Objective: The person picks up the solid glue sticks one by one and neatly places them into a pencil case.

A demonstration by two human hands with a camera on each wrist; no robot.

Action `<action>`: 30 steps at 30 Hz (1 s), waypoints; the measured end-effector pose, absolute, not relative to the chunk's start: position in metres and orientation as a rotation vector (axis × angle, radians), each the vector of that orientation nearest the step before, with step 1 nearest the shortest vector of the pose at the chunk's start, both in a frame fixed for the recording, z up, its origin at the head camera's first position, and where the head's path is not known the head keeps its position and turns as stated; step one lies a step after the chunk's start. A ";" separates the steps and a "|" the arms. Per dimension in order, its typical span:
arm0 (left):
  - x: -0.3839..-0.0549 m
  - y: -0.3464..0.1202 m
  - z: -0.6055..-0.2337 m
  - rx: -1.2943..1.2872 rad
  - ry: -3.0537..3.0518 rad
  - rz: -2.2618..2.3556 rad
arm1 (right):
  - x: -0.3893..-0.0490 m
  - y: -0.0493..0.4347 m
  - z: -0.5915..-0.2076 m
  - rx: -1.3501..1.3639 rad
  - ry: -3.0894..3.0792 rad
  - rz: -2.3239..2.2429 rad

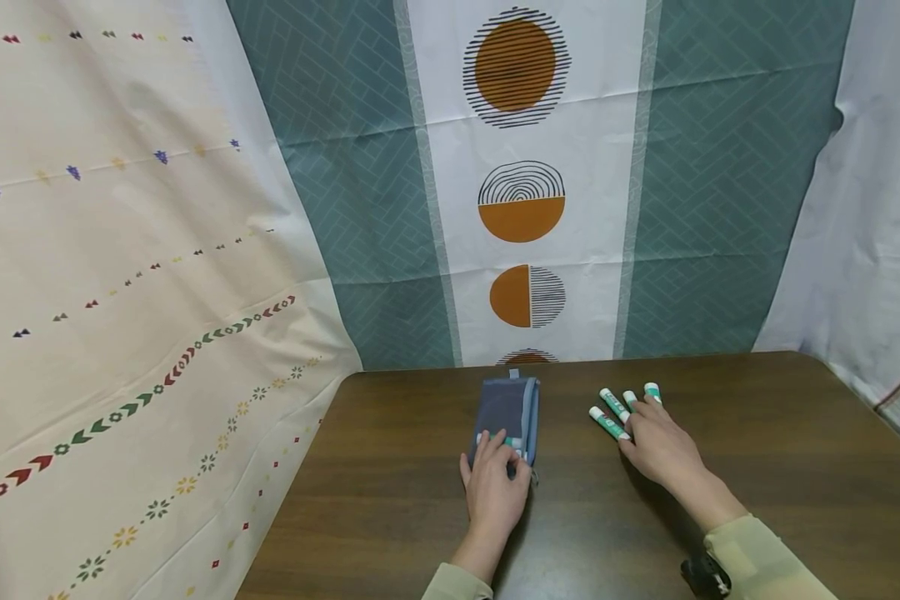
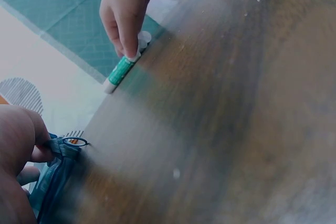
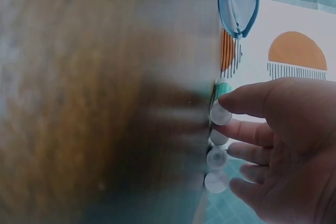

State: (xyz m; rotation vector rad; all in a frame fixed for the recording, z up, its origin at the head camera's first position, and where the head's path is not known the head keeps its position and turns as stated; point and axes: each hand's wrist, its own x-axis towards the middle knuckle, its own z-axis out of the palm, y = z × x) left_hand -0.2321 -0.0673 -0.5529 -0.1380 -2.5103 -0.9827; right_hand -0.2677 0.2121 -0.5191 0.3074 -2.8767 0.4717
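Note:
A grey-blue zippered pouch [image 1: 502, 406] lies on the table, pinched near its front end by my left hand [image 1: 492, 490]. The left wrist view shows a small ring [image 2: 75, 141] at that end. Beside my left fingertips a green-and-white marker [image 1: 512, 442] shows at the pouch; whether it lies inside is unclear. Right of the pouch, several similar markers lie side by side under my right hand [image 1: 662, 442]. Its thumb and index finger pinch the leftmost marker [image 1: 608, 423], while the other fingers reach over the rest, whose white ends [image 3: 216, 158] show in the right wrist view.
The brown wooden table [image 1: 390, 500] has its far edge just behind the pouch and markers. A patterned cloth [image 1: 521, 208] hangs behind it, with a cream curtain [image 1: 157, 292] at left and a white one [image 1: 862, 208] at right.

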 end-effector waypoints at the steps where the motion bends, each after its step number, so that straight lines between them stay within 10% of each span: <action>1: -0.232 -0.067 -0.553 -0.138 -2.510 -0.984 | -0.268 0.212 -0.519 0.307 -2.876 0.472; 30: -0.232 -0.067 -0.553 -0.138 -2.497 -0.984 | -0.268 0.198 -0.512 0.370 -2.703 0.566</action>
